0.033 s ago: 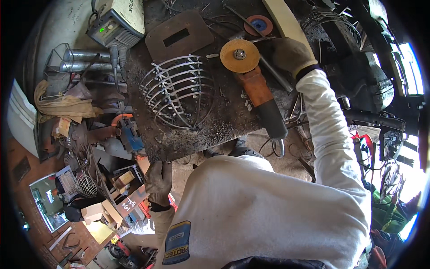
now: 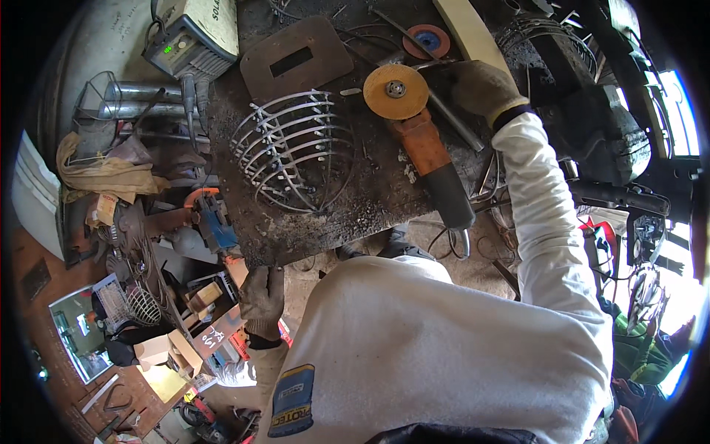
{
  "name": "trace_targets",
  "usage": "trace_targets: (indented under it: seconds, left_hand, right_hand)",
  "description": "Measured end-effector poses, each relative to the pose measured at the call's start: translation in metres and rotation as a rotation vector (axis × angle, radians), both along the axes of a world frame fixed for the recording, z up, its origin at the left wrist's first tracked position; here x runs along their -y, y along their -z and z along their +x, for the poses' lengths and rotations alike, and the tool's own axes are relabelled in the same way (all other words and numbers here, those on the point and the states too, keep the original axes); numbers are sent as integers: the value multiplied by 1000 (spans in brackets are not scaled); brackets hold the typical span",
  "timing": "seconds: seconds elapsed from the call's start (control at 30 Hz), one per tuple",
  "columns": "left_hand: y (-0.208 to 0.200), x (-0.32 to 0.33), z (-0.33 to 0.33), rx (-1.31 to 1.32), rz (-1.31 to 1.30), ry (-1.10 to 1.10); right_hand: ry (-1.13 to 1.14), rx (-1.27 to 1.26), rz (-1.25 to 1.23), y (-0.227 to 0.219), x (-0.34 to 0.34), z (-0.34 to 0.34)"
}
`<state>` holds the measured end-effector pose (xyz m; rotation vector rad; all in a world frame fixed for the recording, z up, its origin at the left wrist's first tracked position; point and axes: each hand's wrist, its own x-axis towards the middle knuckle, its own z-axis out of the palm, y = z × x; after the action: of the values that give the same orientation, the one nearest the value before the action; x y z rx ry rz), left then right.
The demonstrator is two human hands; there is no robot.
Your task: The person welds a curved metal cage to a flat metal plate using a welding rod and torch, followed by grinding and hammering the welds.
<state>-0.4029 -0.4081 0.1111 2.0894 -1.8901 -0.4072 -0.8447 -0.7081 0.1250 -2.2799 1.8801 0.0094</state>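
Gloved, my right hand [image 2: 484, 90] reaches over the far right of the dark workbench [image 2: 355, 222]. Its fingers are closed at the end of a thin metal rod [image 2: 430, 65]. Just left of it lies an orange and black angle grinder [image 2: 429, 159] with a yellowish disc. A metal pipe [image 2: 460, 122] lies between hand and grinder. At the near left corner of the bench is my left hand [image 2: 262, 296], also gloved, thumb apart from the fingers, fingertips at the edge and nothing seen in it. A rounded cage of curved metal bars [image 2: 296, 152] rests on the bench.
A brown metal plate with a slot [image 2: 296, 59] lies behind the cage. Farther back are a reddish disc [image 2: 427, 42] and a pale beam [image 2: 473, 33]. A welding machine [image 2: 191, 41] stands at the far left. A blue vise [image 2: 214, 222] sits beside the bench.
My right hand and forearm have shifted very slightly to the right. The left hand, grinder and cage look unmoved.
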Motion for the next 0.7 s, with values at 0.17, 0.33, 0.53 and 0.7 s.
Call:
trace_targets:
  seconds: [0.17, 0.33, 0.53, 0.7]
  left_hand:
    - [0, -6, -4, -34, 92, -105]
    - [7, -11, -1, 21, 103, -48]
    - [4, -11, -9, -23, 140, -133]
    - [9, -9, -10, -1, 8, -39]
  right_hand:
    - [36, 86, -68, -5, -6, -15]
    - [65, 5, -129, 23, -2, -16]
    - [33, 108, -188, 7, 13, 2]
    - [-107, 376, -14, 8, 78, 60]
